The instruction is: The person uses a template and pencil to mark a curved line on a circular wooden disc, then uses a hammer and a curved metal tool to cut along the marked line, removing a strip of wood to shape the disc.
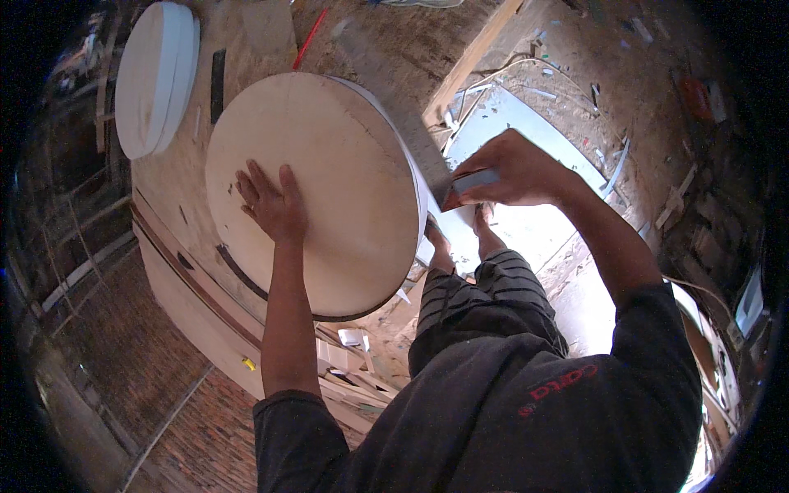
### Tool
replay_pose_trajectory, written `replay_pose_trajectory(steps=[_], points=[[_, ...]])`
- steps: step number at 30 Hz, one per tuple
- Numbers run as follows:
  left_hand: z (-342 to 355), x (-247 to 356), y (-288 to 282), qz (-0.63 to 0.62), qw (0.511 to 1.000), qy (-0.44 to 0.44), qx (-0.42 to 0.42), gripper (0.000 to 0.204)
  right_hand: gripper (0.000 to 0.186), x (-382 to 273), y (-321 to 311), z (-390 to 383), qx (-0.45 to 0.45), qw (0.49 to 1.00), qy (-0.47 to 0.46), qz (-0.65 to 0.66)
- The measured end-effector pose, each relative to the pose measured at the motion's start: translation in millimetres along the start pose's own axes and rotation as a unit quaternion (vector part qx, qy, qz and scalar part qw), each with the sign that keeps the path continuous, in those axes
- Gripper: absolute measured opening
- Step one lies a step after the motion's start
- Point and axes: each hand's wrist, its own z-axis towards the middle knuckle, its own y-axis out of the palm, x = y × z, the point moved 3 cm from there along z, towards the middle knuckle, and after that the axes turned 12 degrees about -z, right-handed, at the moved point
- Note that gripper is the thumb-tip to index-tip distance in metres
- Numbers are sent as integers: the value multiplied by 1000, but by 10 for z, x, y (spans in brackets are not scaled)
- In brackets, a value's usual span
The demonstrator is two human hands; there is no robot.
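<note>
My left hand lies with fingers spread on a large round wooden disc, near the left part of its pale top. The disc rests on a brown workbench, and white shows along its right side. Just off the disc's right edge, my right hand is closed around a small flat block, grey-blue on one face and reddish-brown at its edge. I cannot make out exactly what the block is. It appears apart from the disc.
A stack of white-edged round discs stands at the bench's far left. A red strip and a dark flat bar lie on the bench. Wood offcuts are piled below it. A white sheet and scraps cover the floor at right.
</note>
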Motion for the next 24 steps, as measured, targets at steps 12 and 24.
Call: replay_pose_trajectory(steps=[12, 24], points=[[19, 22, 10, 16, 1000, 21, 5, 89, 39, 133, 91, -40, -63, 991, 67, 93], [41, 40, 32, 29, 999, 17, 11, 89, 42, 70, 246, 3, -3, 997, -2, 71]])
